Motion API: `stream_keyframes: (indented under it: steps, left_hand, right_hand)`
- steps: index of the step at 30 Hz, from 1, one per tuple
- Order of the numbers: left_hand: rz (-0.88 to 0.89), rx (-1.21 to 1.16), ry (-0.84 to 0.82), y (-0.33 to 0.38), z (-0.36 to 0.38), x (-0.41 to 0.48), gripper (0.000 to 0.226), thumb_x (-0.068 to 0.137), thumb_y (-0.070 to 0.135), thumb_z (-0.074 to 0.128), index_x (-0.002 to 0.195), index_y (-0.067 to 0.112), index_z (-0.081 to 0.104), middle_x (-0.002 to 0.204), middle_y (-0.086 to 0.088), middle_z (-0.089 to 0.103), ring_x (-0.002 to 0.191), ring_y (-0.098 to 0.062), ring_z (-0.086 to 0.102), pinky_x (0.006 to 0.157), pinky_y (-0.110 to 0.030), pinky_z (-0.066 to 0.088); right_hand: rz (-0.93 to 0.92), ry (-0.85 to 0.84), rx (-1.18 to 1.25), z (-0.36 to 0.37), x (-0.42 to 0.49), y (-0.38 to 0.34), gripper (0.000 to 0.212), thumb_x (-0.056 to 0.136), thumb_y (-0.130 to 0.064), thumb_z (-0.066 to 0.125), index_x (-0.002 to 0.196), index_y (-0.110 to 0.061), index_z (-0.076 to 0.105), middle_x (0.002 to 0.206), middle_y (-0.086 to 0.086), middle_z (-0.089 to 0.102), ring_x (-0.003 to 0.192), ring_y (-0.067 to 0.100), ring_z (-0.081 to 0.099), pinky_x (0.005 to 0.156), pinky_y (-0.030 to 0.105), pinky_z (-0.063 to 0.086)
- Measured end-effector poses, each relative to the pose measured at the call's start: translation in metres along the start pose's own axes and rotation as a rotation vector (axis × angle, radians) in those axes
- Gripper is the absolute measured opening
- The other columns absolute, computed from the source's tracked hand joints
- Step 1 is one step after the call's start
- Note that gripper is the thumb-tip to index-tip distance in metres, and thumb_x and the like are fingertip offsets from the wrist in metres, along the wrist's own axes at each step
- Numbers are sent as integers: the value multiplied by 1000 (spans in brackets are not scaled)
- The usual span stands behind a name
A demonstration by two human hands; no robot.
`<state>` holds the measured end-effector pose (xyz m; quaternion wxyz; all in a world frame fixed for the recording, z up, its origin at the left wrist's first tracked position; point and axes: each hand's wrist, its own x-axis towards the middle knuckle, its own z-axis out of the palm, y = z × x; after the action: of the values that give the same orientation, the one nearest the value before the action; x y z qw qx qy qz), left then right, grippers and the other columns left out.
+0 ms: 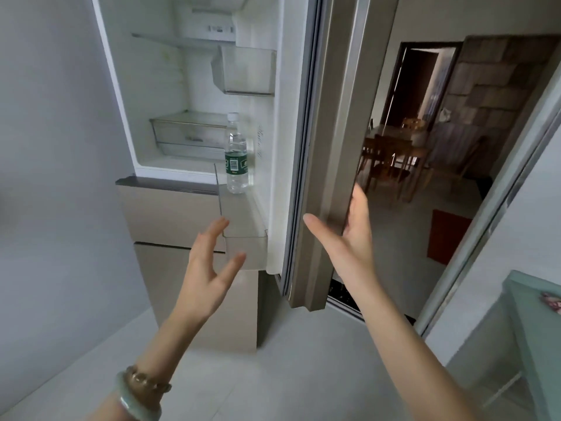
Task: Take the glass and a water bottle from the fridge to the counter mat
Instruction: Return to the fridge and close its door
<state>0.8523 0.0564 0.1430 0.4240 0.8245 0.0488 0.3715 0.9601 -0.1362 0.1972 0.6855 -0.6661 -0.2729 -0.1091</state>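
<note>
The fridge stands open in front of me. A clear water bottle with a white cap and a green label stands upright in the lower door bin. My left hand is raised below that bin with its fingers spread and holds nothing. My right hand rests on the outer edge of the open fridge door, thumb on the near side and fingers behind the edge. I see no glass anywhere in the fridge. The counter mat is not clearly visible.
An upper door bin and the inner shelves and drawer look bare. Closed fridge drawers lie below. A doorway at right leads to a dining table and chairs. A pale green counter corner sits at lower right.
</note>
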Motion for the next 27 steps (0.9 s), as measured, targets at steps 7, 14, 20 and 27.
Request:
stream_keyframes:
  steps: [7, 14, 20, 27]
  left_hand:
    - [45, -3, 99, 0, -48, 3, 66, 86, 54, 57, 144, 39, 32, 145, 36, 32, 136, 14, 27, 104, -2, 21]
    - [74, -22, 142, -18, -95, 15, 67, 87, 54, 59, 146, 42, 31, 145, 38, 33, 137, 13, 27, 101, 1, 21]
    - [119, 29, 110, -50, -136, 31, 66, 91, 47, 58, 149, 29, 32, 151, 20, 36, 142, -3, 31, 110, -10, 23]
    - [134, 38, 65, -98, -179, 58, 70, 91, 52, 55, 151, 32, 24, 156, 16, 30, 146, -9, 25, 116, -20, 21]
  right_hand:
    - [-94, -70, 87, 56, -11, -14, 82, 75, -50, 75, 143, -30, 35, 144, -8, 48, 134, 12, 44, 112, 45, 36]
    - [-129, -214, 147, 126, -9, -25, 73, 83, -50, 62, 146, -30, 33, 150, -7, 42, 139, 13, 38, 114, 48, 32]
    - [-188, -267, 131, 194, -6, -23, 57, 88, -46, 55, 141, -42, 36, 153, -9, 35, 143, 8, 30, 117, 46, 26]
    - [-195, -362, 44, 270, 9, -17, 54, 85, -55, 51, 137, -53, 35, 159, -11, 22, 143, -9, 14, 113, 15, 15]
